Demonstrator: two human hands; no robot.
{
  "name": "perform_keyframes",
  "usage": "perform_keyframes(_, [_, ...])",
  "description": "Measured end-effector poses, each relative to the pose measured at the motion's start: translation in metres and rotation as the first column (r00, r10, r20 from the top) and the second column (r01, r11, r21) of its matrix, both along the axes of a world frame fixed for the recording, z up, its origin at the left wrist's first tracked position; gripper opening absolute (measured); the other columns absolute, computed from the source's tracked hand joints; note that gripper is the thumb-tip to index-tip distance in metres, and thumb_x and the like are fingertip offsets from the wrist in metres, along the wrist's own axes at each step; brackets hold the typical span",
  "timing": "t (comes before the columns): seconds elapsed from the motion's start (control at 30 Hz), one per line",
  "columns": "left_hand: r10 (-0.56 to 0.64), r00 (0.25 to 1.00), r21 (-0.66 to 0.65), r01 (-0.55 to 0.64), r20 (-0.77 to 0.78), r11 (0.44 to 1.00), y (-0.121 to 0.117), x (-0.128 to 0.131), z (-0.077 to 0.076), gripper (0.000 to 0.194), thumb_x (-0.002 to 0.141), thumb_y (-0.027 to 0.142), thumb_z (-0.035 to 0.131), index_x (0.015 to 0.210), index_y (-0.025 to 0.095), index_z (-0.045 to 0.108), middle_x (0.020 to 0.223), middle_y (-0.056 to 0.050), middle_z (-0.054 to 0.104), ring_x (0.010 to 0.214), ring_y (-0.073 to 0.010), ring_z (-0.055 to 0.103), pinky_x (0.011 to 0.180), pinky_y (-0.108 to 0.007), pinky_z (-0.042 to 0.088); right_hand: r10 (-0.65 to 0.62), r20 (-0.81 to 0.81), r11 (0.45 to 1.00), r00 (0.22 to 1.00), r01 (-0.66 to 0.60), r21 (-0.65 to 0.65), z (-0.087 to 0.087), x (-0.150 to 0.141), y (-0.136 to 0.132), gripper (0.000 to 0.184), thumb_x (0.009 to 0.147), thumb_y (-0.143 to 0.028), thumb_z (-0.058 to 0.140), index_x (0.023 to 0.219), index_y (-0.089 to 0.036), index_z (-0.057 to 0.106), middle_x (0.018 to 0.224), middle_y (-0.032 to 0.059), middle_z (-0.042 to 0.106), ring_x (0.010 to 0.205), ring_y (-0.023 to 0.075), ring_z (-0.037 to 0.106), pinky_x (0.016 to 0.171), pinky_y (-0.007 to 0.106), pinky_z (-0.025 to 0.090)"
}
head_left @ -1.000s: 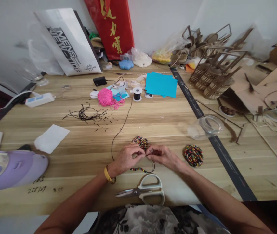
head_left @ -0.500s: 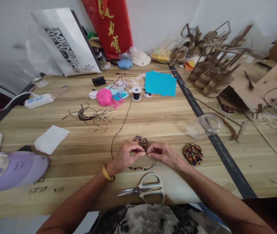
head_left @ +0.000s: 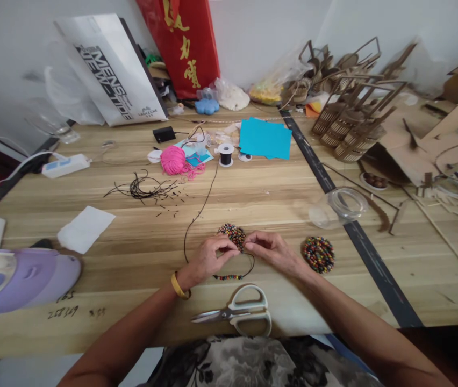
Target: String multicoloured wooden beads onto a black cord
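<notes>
My left hand [head_left: 208, 258] pinches a thin black cord [head_left: 249, 260] between thumb and fingertips. The cord loops below my hands and carries a short row of coloured beads [head_left: 229, 277]. My right hand [head_left: 273, 251] has its thumb and fingertips pressed together at the edge of a bead pile [head_left: 232, 234]; anything between them is too small to make out. The cord runs on past my left wrist, up the table to a white spool wound with black cord [head_left: 226, 156]. Scissors with pale handles [head_left: 249, 312] lie in front of me.
Another bead coil [head_left: 318, 255] lies right of my right hand. Black cord offcuts [head_left: 144, 188], pink yarn [head_left: 173, 160] and blue sheets [head_left: 265, 138] lie farther back. A clear tape roll [head_left: 348, 204] and wooden lantern-like frames [head_left: 345, 131] are at the right, a purple device [head_left: 31, 279] at the left.
My right fingertips have drawn slightly away from the left ones, toward the bead pile. My left hand keeps its pinch on the cord almost in place.
</notes>
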State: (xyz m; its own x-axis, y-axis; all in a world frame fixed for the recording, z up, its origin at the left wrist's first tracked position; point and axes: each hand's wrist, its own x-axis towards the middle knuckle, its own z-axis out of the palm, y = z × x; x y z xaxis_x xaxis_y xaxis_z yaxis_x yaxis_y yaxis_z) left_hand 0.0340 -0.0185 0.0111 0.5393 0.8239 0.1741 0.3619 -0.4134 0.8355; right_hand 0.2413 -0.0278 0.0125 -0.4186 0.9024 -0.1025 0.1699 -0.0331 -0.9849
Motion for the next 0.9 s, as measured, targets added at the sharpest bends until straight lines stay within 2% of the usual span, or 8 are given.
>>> perform_keyframes(0.27, [0.02,1.0,0.023,-0.019,-0.014,1.0,-0.0001,0.0008,-0.0023,0.014,0.083,0.022,0.061,0.073,0.013,0.068,0.071,-0.005,0.066,0.07,-0.0155,0.059,0.071,-0.027,0.045,0.075,-0.014,0.996,0.997,-0.076,-0.047,-0.0038,-0.0031,-0.0025,0.025,0.08,-0.037,0.062,0.081,-0.012,0.064,0.067,-0.0001,0.055,0.058,0.0092,0.041,0.053,0.023,0.03])
perform_keyframes(0.43, [0.047,0.998,0.008,-0.047,-0.039,0.999,-0.001,0.0002,0.0007,0.016,0.084,0.023,0.06,0.075,0.014,0.068,0.072,-0.004,0.067,0.071,-0.0154,0.059,0.071,-0.027,0.045,0.049,-0.02,0.998,0.999,-0.05,-0.038,-0.0035,-0.0035,-0.0027,0.023,0.081,-0.036,0.06,0.079,-0.013,0.063,0.067,-0.0004,0.054,0.057,0.0087,0.04,0.053,0.023,0.028])
perform_keyframes(0.67, [0.009,1.0,0.021,-0.008,-0.025,1.0,-0.0022,-0.0004,-0.002,0.013,0.083,0.021,0.061,0.074,0.015,0.068,0.071,-0.004,0.067,0.071,-0.0152,0.059,0.073,-0.027,0.045,0.048,-0.037,0.997,0.998,-0.05,-0.062,-0.0028,-0.0053,-0.0035,0.024,0.08,-0.037,0.062,0.079,-0.013,0.062,0.062,-0.0025,0.05,0.054,0.0075,0.037,0.051,0.022,0.028])
perform_keyframes(0.9, [0.001,0.999,0.019,0.0,-0.043,1.0,-0.0022,0.0004,0.0,0.015,0.083,0.021,0.06,0.072,0.015,0.067,0.07,-0.005,0.067,0.071,-0.0158,0.059,0.072,-0.028,0.046,0.031,-0.018,0.999,0.999,-0.032,-0.04,-0.007,-0.0063,-0.0052,0.023,0.079,-0.036,0.063,0.079,-0.012,0.062,0.064,-0.001,0.054,0.055,0.008,0.04,0.05,0.021,0.03])
